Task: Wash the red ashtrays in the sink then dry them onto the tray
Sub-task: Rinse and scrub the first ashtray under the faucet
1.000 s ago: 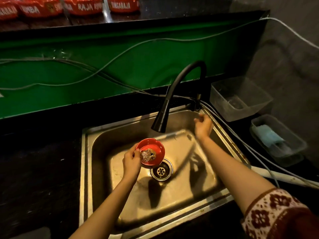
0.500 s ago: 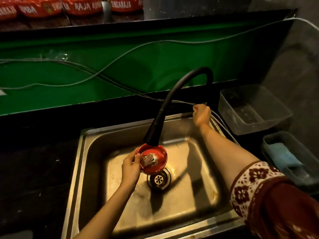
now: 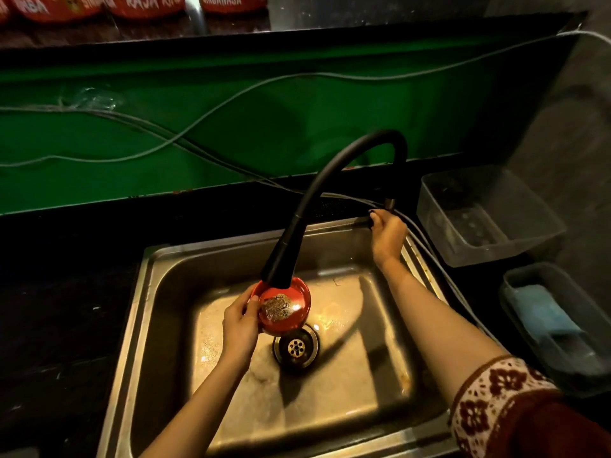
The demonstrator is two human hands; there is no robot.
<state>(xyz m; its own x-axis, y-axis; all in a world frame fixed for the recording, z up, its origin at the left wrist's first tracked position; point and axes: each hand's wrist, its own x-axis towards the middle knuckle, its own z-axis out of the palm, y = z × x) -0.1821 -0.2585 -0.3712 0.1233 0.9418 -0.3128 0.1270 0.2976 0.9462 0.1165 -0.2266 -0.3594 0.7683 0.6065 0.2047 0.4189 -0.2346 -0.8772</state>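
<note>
Your right hand point(image 3: 387, 238) has climbed from the sink's back rim a second ago to the foot of the tap, where its fingers now curl round the small dark faucet lever point(image 3: 371, 222). Your left hand point(image 3: 239, 325) has raised the red ashtray point(image 3: 285, 307) until the black spray head point(image 3: 281, 264) overlaps its far rim. You grip that ashtray at its left edge: the thumb lies over the rim and the other fingers wrap beneath it, mostly hidden. It is tilted toward you, with grey-brown grime in the bowl, inside the steel sink point(image 3: 155, 312) just above the drain point(image 3: 296, 348). More red ashtrays point(image 3: 148, 3) sit on the upper ledge. Right of the sink stand a clear plastic container point(image 3: 489, 216) and a dark tub point(image 3: 515, 292) holding a blue cloth point(image 3: 545, 320).
</note>
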